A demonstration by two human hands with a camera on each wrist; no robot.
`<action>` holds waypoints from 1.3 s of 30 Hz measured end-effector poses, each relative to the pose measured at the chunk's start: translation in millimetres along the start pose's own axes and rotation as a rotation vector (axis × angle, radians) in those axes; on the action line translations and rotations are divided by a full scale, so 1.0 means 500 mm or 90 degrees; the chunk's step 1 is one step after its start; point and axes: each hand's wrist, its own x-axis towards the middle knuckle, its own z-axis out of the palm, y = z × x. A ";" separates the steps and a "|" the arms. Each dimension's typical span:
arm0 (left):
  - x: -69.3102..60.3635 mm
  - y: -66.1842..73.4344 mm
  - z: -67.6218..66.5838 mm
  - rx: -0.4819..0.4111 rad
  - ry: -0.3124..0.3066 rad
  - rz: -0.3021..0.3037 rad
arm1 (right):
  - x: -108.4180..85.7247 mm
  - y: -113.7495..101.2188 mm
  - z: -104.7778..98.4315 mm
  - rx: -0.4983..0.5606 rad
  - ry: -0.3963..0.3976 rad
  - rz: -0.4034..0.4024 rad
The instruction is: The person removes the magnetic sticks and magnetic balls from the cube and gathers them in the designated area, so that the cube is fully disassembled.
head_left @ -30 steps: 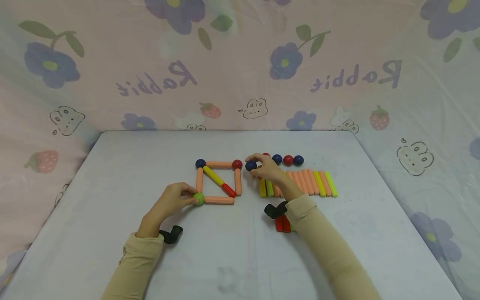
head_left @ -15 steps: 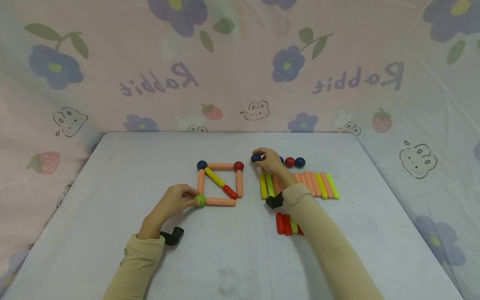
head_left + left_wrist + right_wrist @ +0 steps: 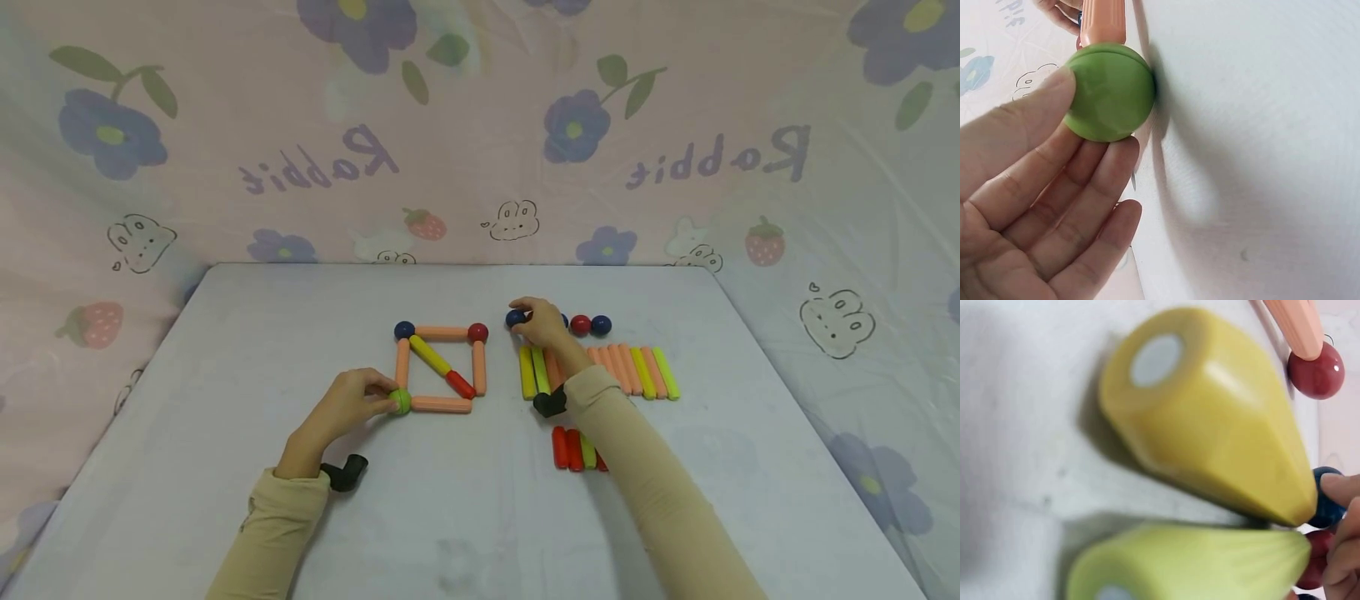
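My left hand (image 3: 347,408) pinches a green ball (image 3: 402,401) at the near left corner of a square of orange sticks (image 3: 442,405). In the left wrist view, thumb and fingertips press the green ball (image 3: 1110,92), which touches an orange stick (image 3: 1104,22). A blue ball (image 3: 404,331) and a red ball (image 3: 477,332) form the far corners; a yellow stick (image 3: 430,355) and a red stick (image 3: 460,384) run diagonally inside. My right hand (image 3: 543,323) holds a blue ball (image 3: 514,318) between thumb and fingers, at the left end of the ball row; a red ball (image 3: 1317,559) shows beside it.
Right of the square lies a row of yellow, green and orange sticks (image 3: 625,368). Behind it are a red ball (image 3: 581,325) and a blue ball (image 3: 601,325). Shorter red and green sticks (image 3: 560,447) lie nearer, partly under the right sleeve. A patterned cloth hangs behind the table.
My right hand has moved away from the square's far right corner, rightward and slightly back, with the blue ball. My left hand stays on the green ball.
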 end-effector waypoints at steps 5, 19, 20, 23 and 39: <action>0.001 -0.001 0.001 -0.001 0.002 0.001 | -0.012 -0.006 -0.002 -0.010 0.048 -0.024; 0.003 -0.007 -0.001 0.005 0.000 0.012 | -0.109 -0.085 0.045 0.015 0.045 -0.165; 0.003 -0.008 -0.001 0.006 0.000 0.013 | -0.117 -0.092 0.053 0.020 0.032 -0.178; 0.003 -0.009 0.000 0.009 0.000 0.013 | -0.140 -0.112 0.082 0.036 -0.010 -0.206; 0.006 -0.013 -0.001 -0.001 -0.002 0.023 | -0.170 -0.180 0.190 0.003 -0.148 -0.289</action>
